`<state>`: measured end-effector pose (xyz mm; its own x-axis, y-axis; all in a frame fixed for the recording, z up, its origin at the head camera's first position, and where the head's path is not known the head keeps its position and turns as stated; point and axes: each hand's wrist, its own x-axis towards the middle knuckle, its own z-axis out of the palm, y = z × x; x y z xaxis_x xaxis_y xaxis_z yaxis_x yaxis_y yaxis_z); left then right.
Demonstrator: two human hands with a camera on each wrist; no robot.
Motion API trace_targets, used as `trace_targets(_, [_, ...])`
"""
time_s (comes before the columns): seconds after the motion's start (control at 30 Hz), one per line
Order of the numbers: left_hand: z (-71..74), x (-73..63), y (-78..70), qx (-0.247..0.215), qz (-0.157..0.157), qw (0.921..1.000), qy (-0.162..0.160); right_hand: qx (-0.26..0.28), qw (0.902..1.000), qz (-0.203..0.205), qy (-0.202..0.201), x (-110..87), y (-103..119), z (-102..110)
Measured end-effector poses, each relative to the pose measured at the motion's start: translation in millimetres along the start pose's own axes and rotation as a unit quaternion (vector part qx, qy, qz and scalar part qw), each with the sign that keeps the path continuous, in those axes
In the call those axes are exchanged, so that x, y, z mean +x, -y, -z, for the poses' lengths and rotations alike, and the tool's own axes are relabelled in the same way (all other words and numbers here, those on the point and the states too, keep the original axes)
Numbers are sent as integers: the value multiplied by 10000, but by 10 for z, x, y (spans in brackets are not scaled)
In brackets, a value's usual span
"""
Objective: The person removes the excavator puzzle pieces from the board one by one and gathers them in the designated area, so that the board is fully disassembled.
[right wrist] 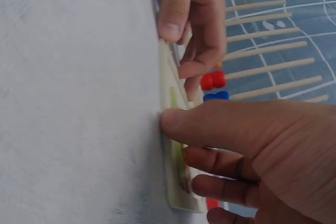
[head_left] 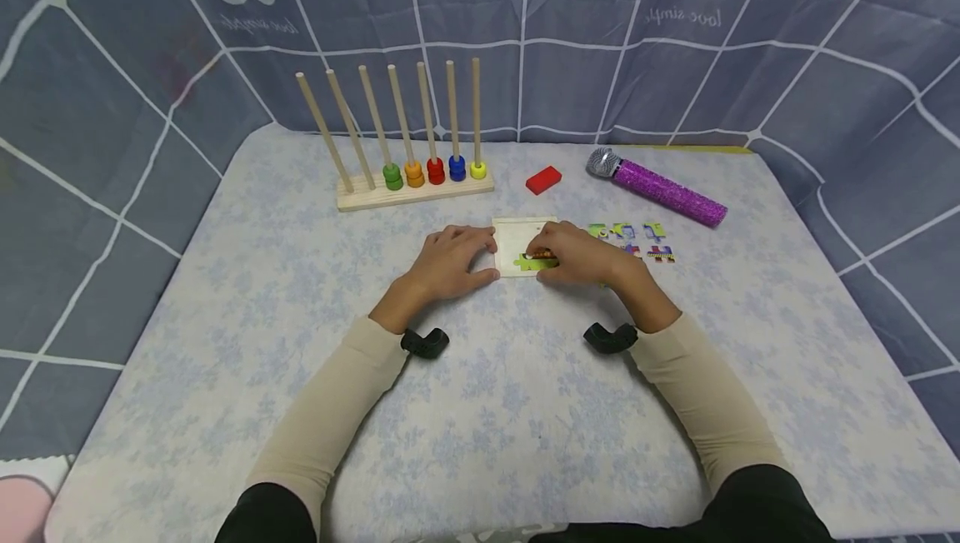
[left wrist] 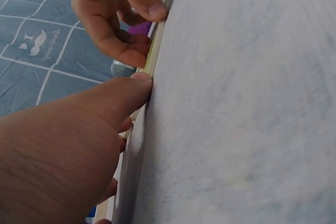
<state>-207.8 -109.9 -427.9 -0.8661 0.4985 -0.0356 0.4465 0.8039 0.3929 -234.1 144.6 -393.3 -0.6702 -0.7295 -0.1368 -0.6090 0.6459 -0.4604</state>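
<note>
A shallow wooden puzzle tray (head_left: 517, 235) lies on the table between both hands. My left hand (head_left: 455, 261) holds its left side, thumb at the near corner and fingertips at the far one. Inside the tray, along the near edge, sits a green puzzle piece (head_left: 527, 263) with an orange and black pattern beside it. My right hand (head_left: 581, 256) reaches over the tray's right side, bent fingers on the puzzle piece and thumb by the near rim. In the right wrist view, the right thumb (right wrist: 181, 124) lies at the tray's rim (right wrist: 167, 177). The hand hides part of the pieces.
Loose puzzle pieces (head_left: 654, 231) lie right of the right hand, partly covered by it. Behind stand a wooden peg rack (head_left: 420, 195) with coloured beads, a red block (head_left: 543, 180) and a purple glitter microphone (head_left: 667, 195). A curtain (head_left: 480, 18) surrounds the table.
</note>
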Motion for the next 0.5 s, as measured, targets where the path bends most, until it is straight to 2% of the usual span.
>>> trace_targets(0.27, [17, -4, 0, -41, -8, 10000, -2, 288, 9991, -286, 100, 30, 6, -9])
trace_targets(0.5, [-3, 6, 15, -37, -40, 10000, -55, 307, 9989, -338, 52, 28, 1, -19])
